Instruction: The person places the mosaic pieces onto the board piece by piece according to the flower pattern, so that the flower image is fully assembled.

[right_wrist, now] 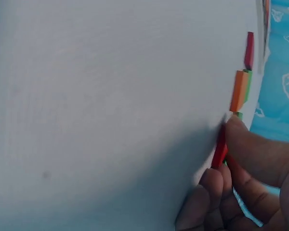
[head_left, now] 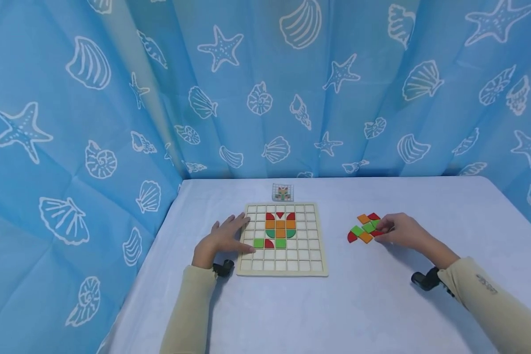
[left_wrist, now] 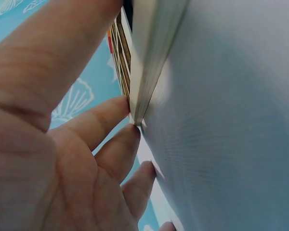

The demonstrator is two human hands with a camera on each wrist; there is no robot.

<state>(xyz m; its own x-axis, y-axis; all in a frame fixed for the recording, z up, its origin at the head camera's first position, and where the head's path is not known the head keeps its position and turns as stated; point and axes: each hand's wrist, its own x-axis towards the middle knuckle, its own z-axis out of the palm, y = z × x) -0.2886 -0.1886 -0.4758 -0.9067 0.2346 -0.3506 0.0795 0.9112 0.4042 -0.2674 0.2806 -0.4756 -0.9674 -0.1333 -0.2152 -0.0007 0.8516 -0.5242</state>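
My left hand (head_left: 221, 238) rests spread at the left edge of a square wooden grid board (head_left: 321, 246). Its thumb lies over the lower left cells, and in the left wrist view its fingertips touch the board's side (left_wrist: 147, 62). On the board, red, orange and green tiles form a tulip-like shape, with an orange tile (head_left: 280, 233) at its middle. Below it sit a light green tile (head_left: 258, 243), a red quarter-round tile and another green one. To the right, my right hand (head_left: 402, 230) pinches a red tile (right_wrist: 220, 150) at the edge of a loose tile cluster.
The cluster holds several tiles, among them an orange one (head_left: 365, 237) and a red quarter-round one (head_left: 352, 237). A small pattern card (head_left: 282, 192) lies behind the board. All stands on a white-covered table (head_left: 283, 314), with a blue shell-print curtain (head_left: 256, 64) behind and left.
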